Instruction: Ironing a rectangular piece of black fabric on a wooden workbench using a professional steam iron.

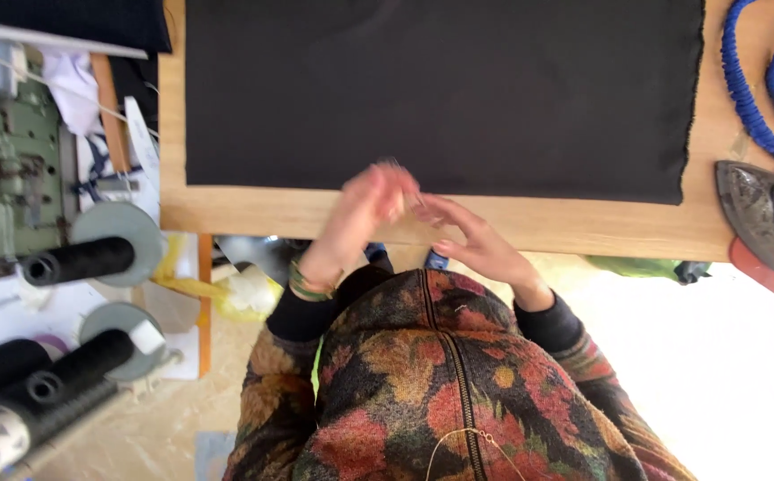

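Both hands (423,223) meet over table edge (583,227).

Bright, even daylight. Floor below-right of the wooden table (529,227) blown out white. Left hand (365,209) motion-blurred, fingers possibly smeared. Black cloth on the table featureless. Slight edge bending.

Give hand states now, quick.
Left hand: blurred, fingers open, nothing seen in it.
Right hand: open, empty, over the table edge.

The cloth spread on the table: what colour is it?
The cloth is plain black, unpatterned, seen best in the head view.
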